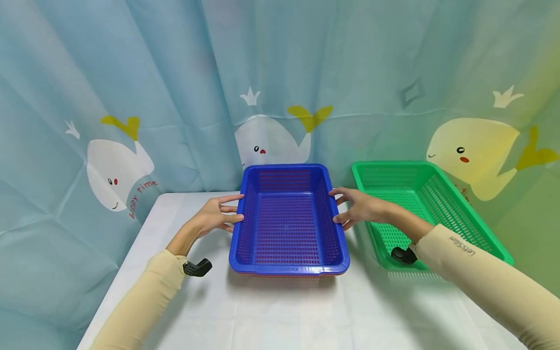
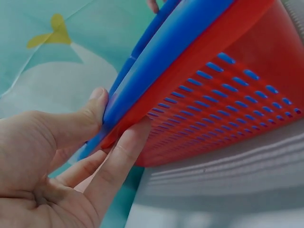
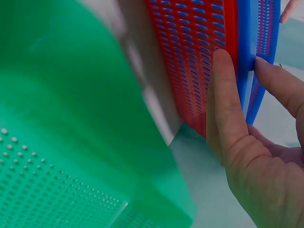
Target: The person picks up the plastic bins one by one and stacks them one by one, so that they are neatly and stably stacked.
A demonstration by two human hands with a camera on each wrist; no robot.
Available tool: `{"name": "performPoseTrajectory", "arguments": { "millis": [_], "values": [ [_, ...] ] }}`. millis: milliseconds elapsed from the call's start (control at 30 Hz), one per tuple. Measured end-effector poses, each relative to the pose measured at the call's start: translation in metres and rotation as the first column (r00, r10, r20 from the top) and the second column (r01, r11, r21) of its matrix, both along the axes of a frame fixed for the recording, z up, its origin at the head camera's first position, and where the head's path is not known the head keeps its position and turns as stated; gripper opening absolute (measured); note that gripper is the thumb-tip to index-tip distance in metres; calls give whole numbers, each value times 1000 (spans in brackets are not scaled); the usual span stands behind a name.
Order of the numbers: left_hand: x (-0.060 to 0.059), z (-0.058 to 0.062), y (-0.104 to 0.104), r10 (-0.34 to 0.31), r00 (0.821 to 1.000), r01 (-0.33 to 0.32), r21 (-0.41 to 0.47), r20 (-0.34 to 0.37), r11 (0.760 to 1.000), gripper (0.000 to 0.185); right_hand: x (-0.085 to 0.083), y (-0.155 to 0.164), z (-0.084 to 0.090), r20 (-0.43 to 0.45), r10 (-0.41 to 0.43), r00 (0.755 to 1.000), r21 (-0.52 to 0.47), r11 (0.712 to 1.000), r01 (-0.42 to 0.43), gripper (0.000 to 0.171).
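Note:
A blue plastic basket (image 1: 288, 269) with slotted walls and floor sits nested inside a red basket (image 2: 266, 33) of like shape, over the white table. In the head view the red one shows only as a thin edge below the blue rim. My left hand (image 1: 209, 216) grips the left side of both rims, its thumb on the blue rim and fingers against the red underside. On the opposite side my right hand (image 1: 362, 206) pinches the rims the same way, thumb (image 3: 275, 78) on blue and a finger (image 3: 225, 90) along the red wall.
A green basket (image 1: 470, 214) stands on the white table (image 1: 280, 316) to the right, under my right forearm. A light blue curtain (image 1: 175, 63) with whale prints hangs behind the table. Black wrist cameras stick out below each wrist.

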State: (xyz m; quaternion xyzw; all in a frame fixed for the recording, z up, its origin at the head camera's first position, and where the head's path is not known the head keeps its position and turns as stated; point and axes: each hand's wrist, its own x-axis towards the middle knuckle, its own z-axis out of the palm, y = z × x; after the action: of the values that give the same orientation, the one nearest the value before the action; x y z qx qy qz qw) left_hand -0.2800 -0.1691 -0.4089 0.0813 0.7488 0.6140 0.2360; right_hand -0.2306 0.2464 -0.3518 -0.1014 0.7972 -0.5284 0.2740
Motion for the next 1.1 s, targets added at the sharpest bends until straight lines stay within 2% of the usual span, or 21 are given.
{"name": "performPoseTrajectory", "arguments": {
  "millis": [233, 600, 933, 1100],
  "values": [
    [-1, -1, 12, 0, 1000, 0, -4, -4, 1000, 69, 5, 11, 3, -13, -3, 1000, 14, 1000, 4, 82],
    [-1, -1, 16, -2, 1000, 2, 26, 1, 1000, 69, 4, 15, 1, -15, -15, 1000, 14, 1000, 15, 84],
    [-2, 0, 15, -11, 1000, 11, 5, 2, 1000, 70, 4, 16, -1, -15, -13, 1000, 17, 1000, 13, 84],
    [-3, 6, 17, -36, 999, 36, -26, -15, 999, 71, 3, 15, 0, -9, -11, 1000, 36, 999, 11, 83]
  ]
}}
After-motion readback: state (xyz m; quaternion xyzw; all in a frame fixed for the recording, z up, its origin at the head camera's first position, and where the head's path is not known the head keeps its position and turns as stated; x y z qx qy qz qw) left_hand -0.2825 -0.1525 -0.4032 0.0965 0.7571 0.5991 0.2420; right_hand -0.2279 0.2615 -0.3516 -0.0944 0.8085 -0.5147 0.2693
